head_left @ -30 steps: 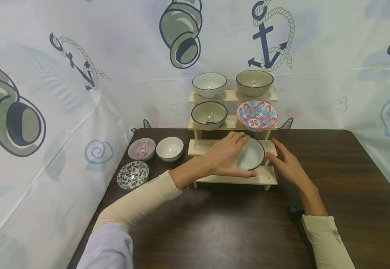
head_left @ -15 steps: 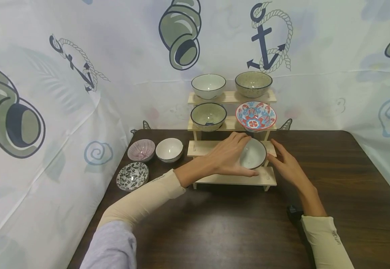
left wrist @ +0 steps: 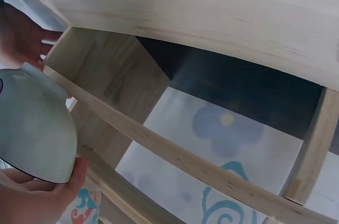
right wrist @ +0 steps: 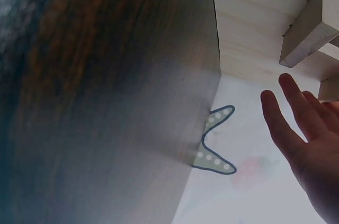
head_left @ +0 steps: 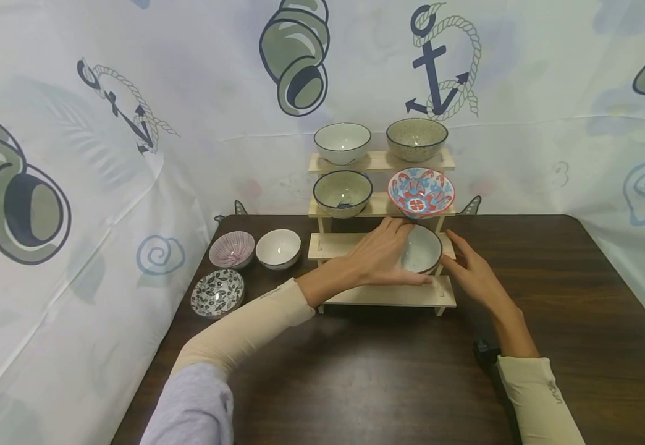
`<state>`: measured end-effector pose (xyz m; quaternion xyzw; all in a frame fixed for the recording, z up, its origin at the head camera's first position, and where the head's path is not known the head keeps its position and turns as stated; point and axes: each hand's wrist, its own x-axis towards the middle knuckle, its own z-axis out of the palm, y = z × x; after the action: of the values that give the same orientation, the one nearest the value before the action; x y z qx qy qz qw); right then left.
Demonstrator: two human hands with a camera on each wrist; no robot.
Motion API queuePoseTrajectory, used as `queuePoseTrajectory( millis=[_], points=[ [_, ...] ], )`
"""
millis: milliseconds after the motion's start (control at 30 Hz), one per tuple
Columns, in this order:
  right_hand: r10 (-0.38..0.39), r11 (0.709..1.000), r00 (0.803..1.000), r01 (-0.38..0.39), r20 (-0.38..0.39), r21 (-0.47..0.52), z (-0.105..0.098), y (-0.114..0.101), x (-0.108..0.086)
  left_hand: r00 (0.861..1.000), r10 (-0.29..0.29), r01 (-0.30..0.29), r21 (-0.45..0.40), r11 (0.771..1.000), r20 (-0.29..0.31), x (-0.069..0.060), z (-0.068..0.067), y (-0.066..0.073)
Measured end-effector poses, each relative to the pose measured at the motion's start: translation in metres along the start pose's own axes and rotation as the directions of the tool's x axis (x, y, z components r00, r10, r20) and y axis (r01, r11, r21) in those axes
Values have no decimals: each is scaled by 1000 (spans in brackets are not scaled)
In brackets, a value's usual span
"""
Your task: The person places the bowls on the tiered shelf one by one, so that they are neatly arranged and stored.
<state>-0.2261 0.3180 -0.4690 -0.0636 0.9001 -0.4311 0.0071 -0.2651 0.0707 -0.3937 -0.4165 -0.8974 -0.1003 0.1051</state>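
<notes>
White, dark-rimmed bowl (head_left: 422, 251) between fingers (head_left: 393, 228)

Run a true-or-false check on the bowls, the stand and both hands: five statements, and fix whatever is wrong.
1. The left hand grips the pale bowl. True.

2. The red-and-blue bowl sits on the top shelf. False: the red-and-blue bowl is on the second shelf from the top.

3. The speckled bowl stands on the top shelf. True.

4. The right hand is lifting the striped bowl. False: the right hand is at the right end of the stand, fingers extended, and the striped bowl is on the table.

5. The black-and-white floral bowl is left of the stand. True.
</notes>
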Motion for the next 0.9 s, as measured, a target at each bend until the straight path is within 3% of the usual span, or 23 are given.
queuePoseTrajectory(
  millis=[300, 533, 700, 900],
  points=[
    [-9, 1000, 1000, 9, -6, 0, 0, 2, 2, 998, -44, 45, 16, 999, -42, 8, 1, 6],
    [-6, 1000, 1000, 6, -5, -2, 0, 2, 2, 992, -116, 117, 25, 993, -58, 7, 3, 11],
    [3, 1000, 1000, -3, -1, 0, 0, 2, 2, 976, -214, 214, -10, 977, -32, 5, 6, 15],
    [-5, 1000, 1000, 5, 1, -5, 0, 3, 1, 952, -296, 287, -116, 951, -72, 5, 14, 21]
  ],
)
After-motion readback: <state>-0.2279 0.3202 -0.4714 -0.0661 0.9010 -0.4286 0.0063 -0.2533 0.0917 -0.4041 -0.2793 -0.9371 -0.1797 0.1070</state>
